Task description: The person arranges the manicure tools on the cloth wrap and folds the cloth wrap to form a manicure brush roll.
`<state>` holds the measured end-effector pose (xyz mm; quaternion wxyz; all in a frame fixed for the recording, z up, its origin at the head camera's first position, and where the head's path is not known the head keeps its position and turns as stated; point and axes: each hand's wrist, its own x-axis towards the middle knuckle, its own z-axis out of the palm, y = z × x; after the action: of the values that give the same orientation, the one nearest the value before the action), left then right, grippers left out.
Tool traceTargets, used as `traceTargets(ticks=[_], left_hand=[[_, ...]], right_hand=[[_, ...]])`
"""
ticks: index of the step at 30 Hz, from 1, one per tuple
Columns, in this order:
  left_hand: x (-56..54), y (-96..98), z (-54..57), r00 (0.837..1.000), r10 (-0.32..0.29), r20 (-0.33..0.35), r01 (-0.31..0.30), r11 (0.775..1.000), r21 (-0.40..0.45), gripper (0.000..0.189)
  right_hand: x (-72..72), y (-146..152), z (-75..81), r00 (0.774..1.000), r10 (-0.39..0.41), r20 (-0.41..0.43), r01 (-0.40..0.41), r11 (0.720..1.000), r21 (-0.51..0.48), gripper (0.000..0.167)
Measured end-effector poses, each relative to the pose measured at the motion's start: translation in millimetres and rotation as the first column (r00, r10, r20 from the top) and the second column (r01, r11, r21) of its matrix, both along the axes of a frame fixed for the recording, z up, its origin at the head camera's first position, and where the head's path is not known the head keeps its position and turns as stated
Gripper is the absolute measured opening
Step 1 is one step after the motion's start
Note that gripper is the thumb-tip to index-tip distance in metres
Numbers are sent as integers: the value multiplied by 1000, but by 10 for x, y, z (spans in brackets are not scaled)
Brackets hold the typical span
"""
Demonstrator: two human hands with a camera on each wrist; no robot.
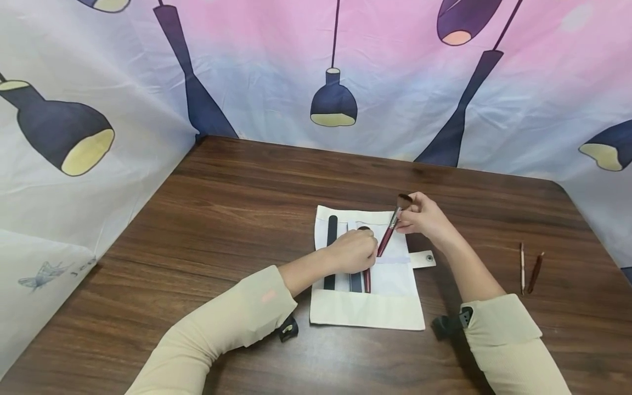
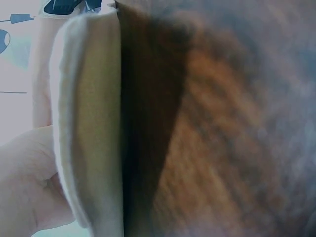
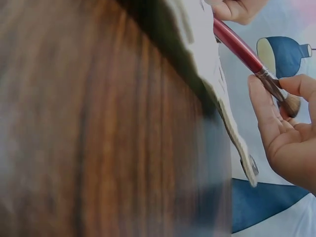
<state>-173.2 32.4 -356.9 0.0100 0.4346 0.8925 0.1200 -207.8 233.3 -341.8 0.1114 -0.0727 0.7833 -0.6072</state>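
Observation:
An opened cream fabric brush roll (image 1: 367,311) lies on the table, with a black flat strip-like tool (image 1: 332,226) and another red-handled makeup brush (image 1: 367,282) in it. My right hand (image 1: 423,220) pinches a makeup brush (image 1: 387,240) near its ferrule, brown bristles up and red handle slanting down to the roll. In the right wrist view, thumb and fingers flank the brush's ferrule (image 3: 267,79). My left hand (image 1: 351,252) rests over the roll's middle, fingers curled beside that brush's handle end. I cannot tell what its hidden fingertips hold.
To the right on the wooden table (image 1: 237,230) lie a thin pale stick (image 1: 522,269) and a dark red stick (image 1: 535,272). A snap tab (image 1: 423,259) sticks out from the roll's right side. Lamp-printed cloth (image 1: 276,71) hangs behind the table.

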Motion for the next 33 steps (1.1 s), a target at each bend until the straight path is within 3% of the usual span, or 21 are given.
traceTargets(ticks=[9, 25, 33], left_hand=[[2, 9, 11, 1000, -1, 6, 1, 1000, -5, 30], [-9, 11, -9, 999, 19, 29, -19, 1000, -4, 34], [-3, 15, -1, 999, 26, 25, -26, 1000, -14, 33]], right_hand=[[-20, -90, 4, 997, 45, 64, -50, 996, 71, 51], [-30, -153, -34, 977, 161, 143, -185, 968, 172, 45], [0, -145, -28, 966, 193, 171, -223, 958, 180, 54]])
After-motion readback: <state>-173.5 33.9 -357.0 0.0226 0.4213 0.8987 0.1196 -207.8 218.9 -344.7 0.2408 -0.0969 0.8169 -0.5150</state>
